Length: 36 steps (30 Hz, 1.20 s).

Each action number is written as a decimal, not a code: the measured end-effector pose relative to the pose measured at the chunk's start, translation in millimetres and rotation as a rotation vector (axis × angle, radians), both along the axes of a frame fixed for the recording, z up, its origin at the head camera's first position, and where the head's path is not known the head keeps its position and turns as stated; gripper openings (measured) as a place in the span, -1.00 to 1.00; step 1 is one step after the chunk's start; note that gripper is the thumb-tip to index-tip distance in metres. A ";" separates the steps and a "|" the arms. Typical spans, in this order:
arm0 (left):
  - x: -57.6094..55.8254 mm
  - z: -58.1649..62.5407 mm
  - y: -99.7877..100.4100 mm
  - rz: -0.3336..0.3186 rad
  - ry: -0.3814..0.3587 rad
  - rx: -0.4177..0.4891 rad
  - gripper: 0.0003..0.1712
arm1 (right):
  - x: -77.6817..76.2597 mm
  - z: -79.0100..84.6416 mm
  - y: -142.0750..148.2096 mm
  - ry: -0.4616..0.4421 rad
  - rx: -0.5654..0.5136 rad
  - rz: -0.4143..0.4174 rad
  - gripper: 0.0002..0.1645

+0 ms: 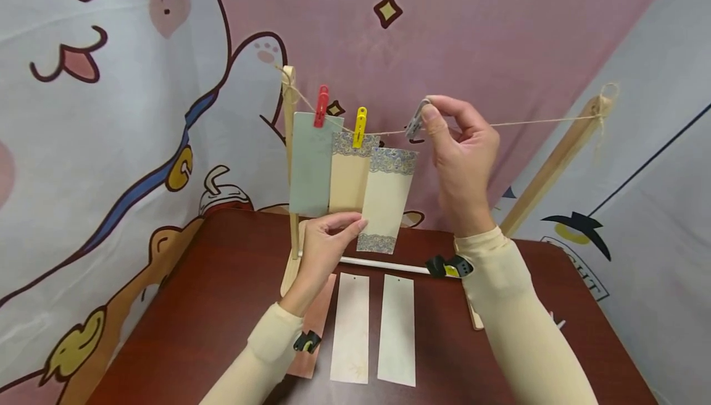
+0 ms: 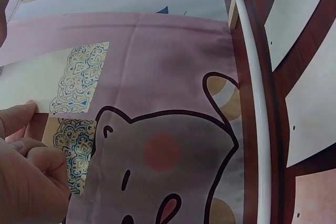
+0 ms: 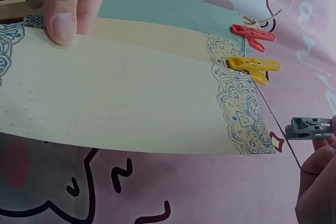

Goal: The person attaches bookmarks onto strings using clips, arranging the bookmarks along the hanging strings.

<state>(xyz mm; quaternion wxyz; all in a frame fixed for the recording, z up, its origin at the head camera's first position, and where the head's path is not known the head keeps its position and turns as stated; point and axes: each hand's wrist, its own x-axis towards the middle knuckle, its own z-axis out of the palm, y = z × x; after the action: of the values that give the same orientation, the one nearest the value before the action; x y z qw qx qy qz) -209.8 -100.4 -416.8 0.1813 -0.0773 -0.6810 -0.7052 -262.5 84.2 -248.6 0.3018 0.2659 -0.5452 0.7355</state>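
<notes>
Head view: over the glossy dark-red rectangular worktop (image 1: 166,306), your left hand (image 1: 322,244) and right hand (image 1: 468,155) both pinch: the left has the cream rectangular paper card with blue-patterned bands (image 1: 387,198), just under the thin tan twine (image 1: 533,123); the right, the small grey plastic clothespin (image 1: 416,122). Looks like hanging's the step, so raise the card's top edge to the twine, then clip. No container shows.

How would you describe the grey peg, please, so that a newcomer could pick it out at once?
Find the string tied between two wooden posts. Follow it rightward past the red peg and the yellow peg, each clipping a card, to the right hand. The grey peg is pinched there, and unlike the other two it clips no card.
</notes>
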 end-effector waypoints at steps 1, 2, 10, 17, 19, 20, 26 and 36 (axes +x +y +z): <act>-0.1 -0.1 0.0 0.004 0.003 -0.002 -0.79 | -0.3 0.2 -0.4 -0.006 0.001 0.001 -0.86; -0.3 0.0 0.2 0.007 0.007 -0.002 -0.79 | -0.6 0.5 -0.8 -0.011 0.000 0.002 -0.87; -5.5 1.6 3.8 0.000 0.017 0.007 -0.82 | -2.2 -0.1 -2.9 -0.050 0.048 -0.049 -0.86; -9.6 4.0 5.7 0.002 0.021 0.011 -0.81 | -5.4 -2.3 -6.3 -0.065 0.105 -0.099 -0.83; -10.8 4.1 5.7 0.009 0.025 0.013 -0.81 | -6.0 -3.2 -6.9 -0.070 0.117 -0.105 -0.84; -11.3 4.3 5.6 0.012 0.024 0.015 -0.81 | -6.0 -3.6 -7.0 -0.073 0.126 -0.109 -0.84; -13.5 4.3 6.0 0.000 0.010 0.034 -0.81 | -3.6 -4.8 -7.3 -0.089 0.172 -0.143 -0.85; -12.8 9.8 3.0 0.009 0.002 0.023 -0.80 | -3.2 -5.3 -7.7 -0.099 0.197 -0.149 -0.83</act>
<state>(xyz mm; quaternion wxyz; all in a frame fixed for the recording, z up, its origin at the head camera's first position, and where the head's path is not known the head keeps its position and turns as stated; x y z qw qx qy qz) -222.6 -97.5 -407.1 0.1860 -0.0731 -0.6732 -0.7120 -265.6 76.5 -253.9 0.3009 0.2163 -0.6475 0.6659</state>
